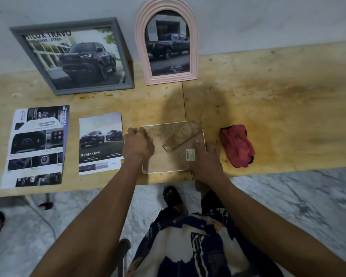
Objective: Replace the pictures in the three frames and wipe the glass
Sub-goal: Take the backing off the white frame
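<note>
1. Frame (pixel 173 148), white-edged, lying face-down near the front edge of the table (pixel 268 108), backing board and folded easel leg showing upward, barcode sticker toward its right side.
2. Left hand (pixel 138 143) gripping the frame's left edge near the far corner, fingers curling over the rim.
3. Right hand (pixel 205 159) lying on the near right corner of the backing, thumb pressing flat, remaining fingers loosely spread, not curling round anything.
4. Handling, judged: rigid and light, glass underneath fragile and hidden; likely sliding easily on the board; best taking by opposite edges, avoiding pressure at mid-backing.
5. Red cloth (pixel 237 146), soft and crumpled, sitting just beside the frame to the right, well inside the front edge.
6. Loose prints: double-cab sheet (pixel 100 142) just beside the frame on the left; larger brochure page (pixel 38 145) toward the left front corner.
7. Grey square frame (pixel 76 56) and pink arched frame (pixel 167 41) leaning against the wall at the back edge, both showing truck pictures.
8. Hidden or unclear: backing clips not making out; left fingertips concealing under the rim; picture inside the face-down frame not showing.
</note>
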`<state>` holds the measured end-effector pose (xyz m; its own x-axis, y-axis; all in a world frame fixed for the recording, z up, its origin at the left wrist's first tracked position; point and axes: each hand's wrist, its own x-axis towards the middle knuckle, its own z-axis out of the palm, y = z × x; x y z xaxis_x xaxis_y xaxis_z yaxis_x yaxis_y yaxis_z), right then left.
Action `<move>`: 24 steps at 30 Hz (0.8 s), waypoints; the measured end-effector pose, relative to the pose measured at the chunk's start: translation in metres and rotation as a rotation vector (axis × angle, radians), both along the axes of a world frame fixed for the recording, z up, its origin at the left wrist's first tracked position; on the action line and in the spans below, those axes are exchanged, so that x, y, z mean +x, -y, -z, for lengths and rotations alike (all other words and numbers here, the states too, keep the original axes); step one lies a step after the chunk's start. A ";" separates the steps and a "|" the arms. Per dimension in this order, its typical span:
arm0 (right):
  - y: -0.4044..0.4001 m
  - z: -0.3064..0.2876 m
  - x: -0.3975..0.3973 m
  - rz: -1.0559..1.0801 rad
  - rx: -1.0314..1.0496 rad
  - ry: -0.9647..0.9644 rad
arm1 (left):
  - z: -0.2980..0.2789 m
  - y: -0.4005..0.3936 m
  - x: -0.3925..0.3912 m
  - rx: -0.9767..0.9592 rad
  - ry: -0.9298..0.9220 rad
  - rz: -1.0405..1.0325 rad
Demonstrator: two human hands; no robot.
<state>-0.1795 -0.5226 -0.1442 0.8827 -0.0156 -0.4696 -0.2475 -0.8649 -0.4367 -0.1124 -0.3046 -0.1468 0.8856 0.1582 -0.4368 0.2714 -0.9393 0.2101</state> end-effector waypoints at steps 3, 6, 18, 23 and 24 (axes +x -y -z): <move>0.001 -0.001 0.002 -0.025 -0.013 -0.006 | -0.002 0.003 -0.003 0.078 0.025 0.063; 0.001 -0.002 0.003 -0.030 -0.030 0.008 | -0.004 0.010 -0.001 0.069 0.008 0.003; -0.005 0.005 0.005 -0.064 -0.078 0.008 | -0.004 0.013 0.030 -0.136 0.016 -0.266; -0.007 0.010 0.005 -0.055 -0.106 -0.016 | -0.008 0.010 0.034 -0.104 0.068 -0.210; -0.007 0.010 0.006 -0.060 -0.102 -0.013 | -0.009 0.011 0.035 -0.093 0.074 -0.193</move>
<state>-0.1739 -0.5156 -0.1537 0.8773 -0.0111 -0.4797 -0.1992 -0.9179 -0.3431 -0.0777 -0.3152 -0.1373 0.8731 0.2898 -0.3920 0.4246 -0.8472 0.3193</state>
